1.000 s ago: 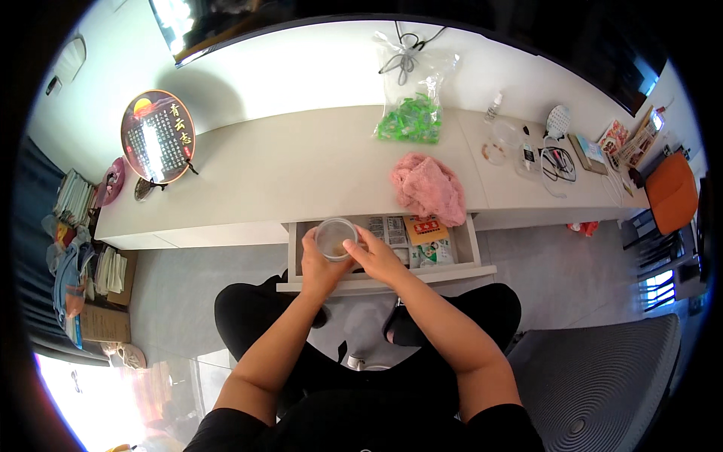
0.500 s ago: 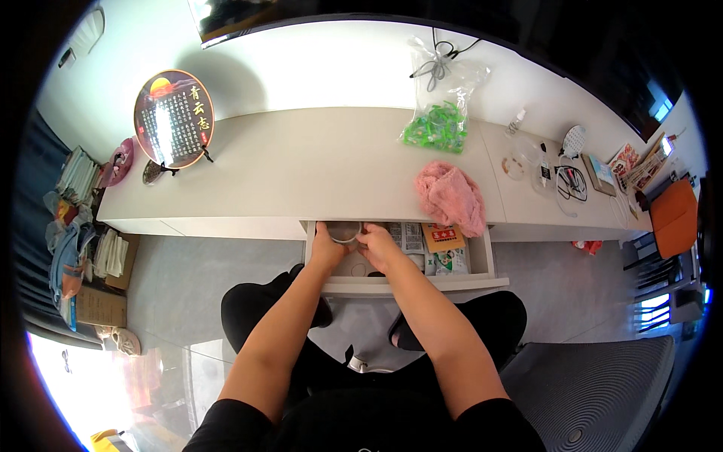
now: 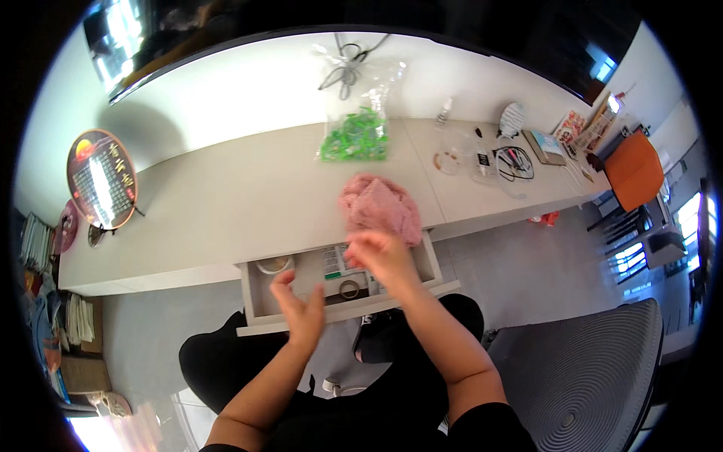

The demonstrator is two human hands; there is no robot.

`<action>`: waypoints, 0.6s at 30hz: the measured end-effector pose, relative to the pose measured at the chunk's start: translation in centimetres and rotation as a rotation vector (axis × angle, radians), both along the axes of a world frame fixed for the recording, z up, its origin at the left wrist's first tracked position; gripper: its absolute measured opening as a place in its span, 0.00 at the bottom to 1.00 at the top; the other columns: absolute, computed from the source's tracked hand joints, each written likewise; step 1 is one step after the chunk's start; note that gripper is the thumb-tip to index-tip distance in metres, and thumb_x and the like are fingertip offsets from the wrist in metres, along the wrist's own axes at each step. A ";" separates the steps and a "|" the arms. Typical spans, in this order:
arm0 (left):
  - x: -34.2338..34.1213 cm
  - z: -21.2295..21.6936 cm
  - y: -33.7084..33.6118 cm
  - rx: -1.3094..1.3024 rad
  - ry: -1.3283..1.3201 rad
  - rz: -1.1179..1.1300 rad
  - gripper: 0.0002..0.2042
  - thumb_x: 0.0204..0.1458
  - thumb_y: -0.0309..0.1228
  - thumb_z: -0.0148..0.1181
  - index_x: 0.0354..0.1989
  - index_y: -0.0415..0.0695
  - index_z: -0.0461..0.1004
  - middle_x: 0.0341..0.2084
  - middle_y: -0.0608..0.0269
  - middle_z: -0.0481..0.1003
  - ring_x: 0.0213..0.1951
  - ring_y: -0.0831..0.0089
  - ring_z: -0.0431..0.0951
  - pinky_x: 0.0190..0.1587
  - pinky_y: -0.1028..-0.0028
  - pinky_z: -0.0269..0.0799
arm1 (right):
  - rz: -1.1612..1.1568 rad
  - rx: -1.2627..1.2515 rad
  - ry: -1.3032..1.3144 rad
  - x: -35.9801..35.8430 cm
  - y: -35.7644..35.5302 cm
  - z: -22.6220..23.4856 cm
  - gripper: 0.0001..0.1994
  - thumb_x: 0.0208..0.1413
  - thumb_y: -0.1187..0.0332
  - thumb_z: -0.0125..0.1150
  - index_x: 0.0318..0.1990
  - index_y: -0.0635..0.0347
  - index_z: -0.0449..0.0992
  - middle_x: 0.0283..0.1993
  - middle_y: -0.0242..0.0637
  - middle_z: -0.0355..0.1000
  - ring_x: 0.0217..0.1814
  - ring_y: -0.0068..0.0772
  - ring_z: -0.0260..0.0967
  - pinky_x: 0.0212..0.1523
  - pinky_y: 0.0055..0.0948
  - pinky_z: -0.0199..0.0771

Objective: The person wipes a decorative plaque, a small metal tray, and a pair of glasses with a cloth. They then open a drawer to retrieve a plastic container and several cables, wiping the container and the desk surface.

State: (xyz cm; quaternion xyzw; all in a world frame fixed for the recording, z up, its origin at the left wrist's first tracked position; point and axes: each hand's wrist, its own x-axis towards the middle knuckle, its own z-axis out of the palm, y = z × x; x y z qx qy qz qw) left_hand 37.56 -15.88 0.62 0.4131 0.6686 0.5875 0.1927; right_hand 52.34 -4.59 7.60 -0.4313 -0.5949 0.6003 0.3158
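Observation:
A pulled-out drawer [image 3: 343, 309] stands above my knees. Over its front left part is my left hand [image 3: 301, 310], thumb and fingers apart, with nothing in it. A round, pale-rimmed container [image 3: 276, 264] sits in the drawer's far left corner, beyond that hand. My right hand [image 3: 382, 260] is raised over the drawer's right side, slightly blurred, its fingers loosely bent and apart, holding nothing I can see. Just beyond it a fluffy pink cloth [image 3: 380, 203] lies at the tabletop's front edge. Inside the drawer are a brown ring-shaped roll [image 3: 349, 289] and a printed packet [image 3: 332, 262], partly hidden.
On the long pale cabinet [image 3: 226, 200] stand a round display plaque [image 3: 102, 179] and a clear bag of green pieces [image 3: 355, 135]. Farther right are a spray bottle [image 3: 444, 111], cables [image 3: 514, 163] and a notebook [image 3: 544, 147]. A grey ridged seat [image 3: 580, 377] is at my right.
Both hands have let go of the round container, which stays in the drawer. They have drawn apart and lifted. The whole view has turned toward the right.

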 end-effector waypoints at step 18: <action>19.8 1.7 34.0 0.101 0.203 -0.533 0.42 0.34 0.37 0.72 0.59 0.36 0.57 0.54 0.42 0.63 0.56 0.51 0.63 0.58 0.62 0.62 | -1.053 0.566 -0.297 17.1 12.0 -0.1 0.17 0.40 0.77 0.59 0.42 0.59 0.74 0.45 0.40 0.69 0.48 0.40 0.67 0.49 0.35 0.68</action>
